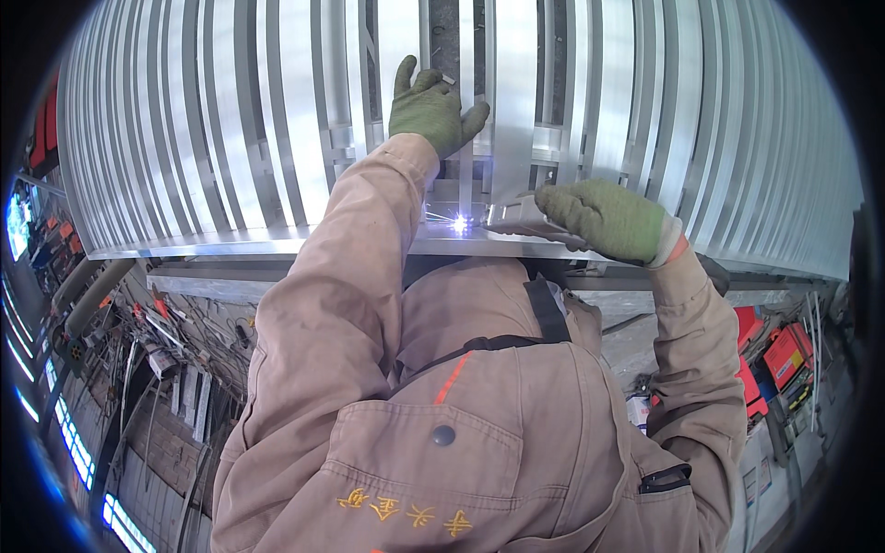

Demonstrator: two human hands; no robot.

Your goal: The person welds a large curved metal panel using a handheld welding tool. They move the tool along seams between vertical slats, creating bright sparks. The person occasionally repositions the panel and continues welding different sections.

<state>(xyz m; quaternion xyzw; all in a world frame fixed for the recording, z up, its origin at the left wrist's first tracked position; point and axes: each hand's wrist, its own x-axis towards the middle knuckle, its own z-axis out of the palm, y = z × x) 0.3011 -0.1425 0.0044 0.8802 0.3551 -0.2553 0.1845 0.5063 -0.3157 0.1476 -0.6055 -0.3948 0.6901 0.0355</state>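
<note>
A wide frame of pale metal slats [513, 101] lies in front of me, closed off along its near side by a flat metal edge rail [369, 247]. In a green work glove, my right hand [608, 219] is wrapped round a grey welding torch [525, 219], its tip pointing left. At that tip a blue-white welding arc [461, 223] burns at the slat ends by the rail, throwing thin sparks leftward. Farther off, my gloved left hand [431, 109] rests over the slats with fingers and thumb spread. A small pale piece beside its fingers is too small to name.
Scrap rods, cables and metal offcuts [189, 401] litter the ground to the left. On the right sit red boxes [786, 355] near several pale rods [813, 355]. Dark gaps run between the slats. My body stands close against the frame's near edge.
</note>
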